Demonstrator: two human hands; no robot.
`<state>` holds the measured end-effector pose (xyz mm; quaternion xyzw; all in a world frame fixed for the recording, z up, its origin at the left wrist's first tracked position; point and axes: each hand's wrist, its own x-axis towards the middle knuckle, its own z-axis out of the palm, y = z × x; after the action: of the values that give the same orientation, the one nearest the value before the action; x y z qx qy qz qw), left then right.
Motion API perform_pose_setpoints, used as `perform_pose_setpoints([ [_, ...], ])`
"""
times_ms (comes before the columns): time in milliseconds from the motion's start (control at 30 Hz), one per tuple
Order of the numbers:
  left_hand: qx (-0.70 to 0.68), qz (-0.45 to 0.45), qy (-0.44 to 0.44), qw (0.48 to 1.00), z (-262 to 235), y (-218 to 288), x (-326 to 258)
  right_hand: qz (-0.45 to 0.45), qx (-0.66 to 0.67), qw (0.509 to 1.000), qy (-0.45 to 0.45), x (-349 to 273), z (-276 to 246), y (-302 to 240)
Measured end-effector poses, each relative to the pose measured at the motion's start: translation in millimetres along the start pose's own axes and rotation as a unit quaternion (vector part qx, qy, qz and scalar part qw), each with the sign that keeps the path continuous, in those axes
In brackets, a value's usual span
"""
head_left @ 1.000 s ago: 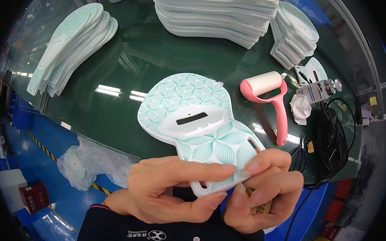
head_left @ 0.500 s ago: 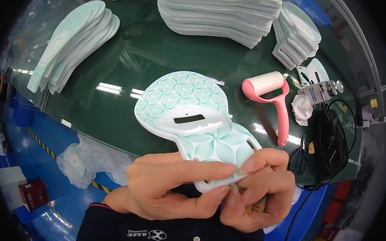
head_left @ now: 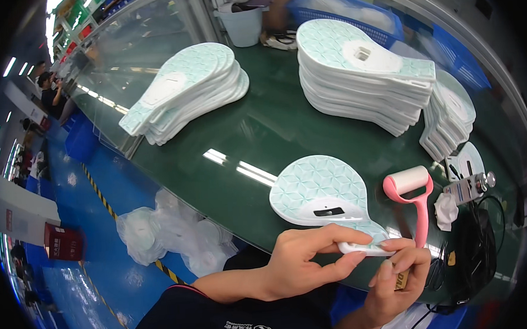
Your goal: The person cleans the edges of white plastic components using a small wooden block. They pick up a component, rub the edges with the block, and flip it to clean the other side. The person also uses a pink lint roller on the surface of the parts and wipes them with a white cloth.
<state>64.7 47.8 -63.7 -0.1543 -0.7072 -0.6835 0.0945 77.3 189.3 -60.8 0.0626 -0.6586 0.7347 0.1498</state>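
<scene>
A white plastic panel (head_left: 321, 185) with a green petal pattern, a rounded head and a narrower neck, extends over the table toward me. My left hand (head_left: 307, 260) is closed on the near end of its neck, thumb below and index finger on top. My right hand (head_left: 397, 276) is at the same end, its fingers curled and a fingertip against the panel's edge. A small yellow-brown printed piece (head_left: 402, 280) is tucked in the right fingers; its kind is unclear. Just right of the panel lies a pink-handled lint roller (head_left: 410, 183) with a white roll.
Stacks of similar panels stand at the back left (head_left: 182, 91), back right (head_left: 360, 82) and far right (head_left: 449, 116). Toward the right lie a metal-capped bottle (head_left: 470, 188), a crumpled white tissue (head_left: 446, 210) and a black cabled object (head_left: 474, 260). Plastic-wrapped items (head_left: 171, 229) lie left, below the table.
The view has swung up and left, showing more of the room. The panel's near end looks more tilted and foreshortened. Both hands stay at that end; the right fingers have shifted slightly.
</scene>
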Motion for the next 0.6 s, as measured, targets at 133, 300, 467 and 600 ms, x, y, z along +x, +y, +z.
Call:
perform_pose_setpoints([
  [133, 0.021, 0.056, 0.052, 0.997, 1, -7, 0, -0.032, 0.026, 0.999, 0.027, 0, 6, 4],
  [300, -0.001, 0.026, 0.025, 0.999, -4, -6, 2, -0.033, 0.012, 0.998, -0.055, -5, 6, -2],
  [467, 0.059, 0.075, 0.015, 0.995, -1, 2, 7, -0.025, 0.009, 1.000, -0.010, -4, 8, -6],
  [600, 0.101, 0.107, 0.006, 0.989, -5, 4, 6, -0.037, -0.019, 0.998, 0.041, -5, 21, -12],
])
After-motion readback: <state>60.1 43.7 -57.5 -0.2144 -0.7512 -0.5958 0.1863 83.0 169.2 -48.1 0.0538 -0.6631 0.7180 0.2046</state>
